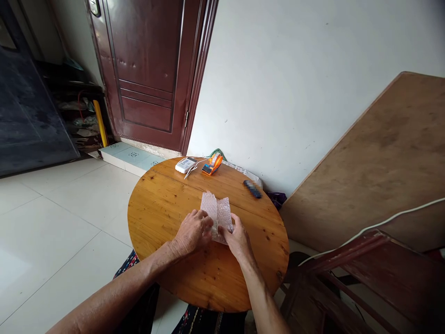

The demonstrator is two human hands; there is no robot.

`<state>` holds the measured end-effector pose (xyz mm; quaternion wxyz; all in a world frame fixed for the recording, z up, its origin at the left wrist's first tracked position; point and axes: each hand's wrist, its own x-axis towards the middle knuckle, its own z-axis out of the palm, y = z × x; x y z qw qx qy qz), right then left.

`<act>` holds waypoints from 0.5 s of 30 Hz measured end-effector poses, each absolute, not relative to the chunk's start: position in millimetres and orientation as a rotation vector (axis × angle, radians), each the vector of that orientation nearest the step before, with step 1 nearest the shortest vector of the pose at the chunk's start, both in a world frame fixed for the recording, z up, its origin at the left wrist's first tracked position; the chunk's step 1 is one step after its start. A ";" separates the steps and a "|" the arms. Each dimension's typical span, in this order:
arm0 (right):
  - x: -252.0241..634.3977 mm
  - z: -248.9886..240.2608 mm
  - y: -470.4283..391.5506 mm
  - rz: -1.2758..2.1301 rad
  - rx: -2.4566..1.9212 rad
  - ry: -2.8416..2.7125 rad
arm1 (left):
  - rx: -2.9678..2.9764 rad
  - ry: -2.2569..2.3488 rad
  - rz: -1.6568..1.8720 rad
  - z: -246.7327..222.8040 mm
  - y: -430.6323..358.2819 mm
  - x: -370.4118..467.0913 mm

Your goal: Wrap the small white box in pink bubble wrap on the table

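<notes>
A piece of clear bubble wrap [224, 211] stands partly folded on the round wooden table [163, 199], with two flaps rising at its far side. My left hand [195, 230] is closed at its left edge, fingers curled over the plastic. On the near right corner, my right hand [238, 239] pinches the wrap between thumb and fingers. Whether anything lies inside the folds, I cannot tell.
Toward the table's far edge are a white box-shaped device [186, 165] with a white cable and an orange tape dispenser [212, 165]. A dark pixelated object [252, 189] lies at the right. A wooden board [365, 153] leans against the wall, near a dark red chair [375, 264].
</notes>
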<state>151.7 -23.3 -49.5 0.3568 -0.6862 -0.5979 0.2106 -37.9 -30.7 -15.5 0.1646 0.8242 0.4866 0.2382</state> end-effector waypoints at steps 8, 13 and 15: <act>150.1 -44.1 -28.3 0.528 -1.804 -1.533 | 2.469 1.315 0.686 -8.5 -28.6 -36.7; 146.6 -44.2 -25.9 0.729 -1.647 -1.392 | 2.536 1.226 0.704 -11.5 -25.6 -39.5; 142.1 -42.1 -24.9 0.861 -1.573 -1.284 | 2.554 1.210 0.703 -12.5 -24.7 -40.4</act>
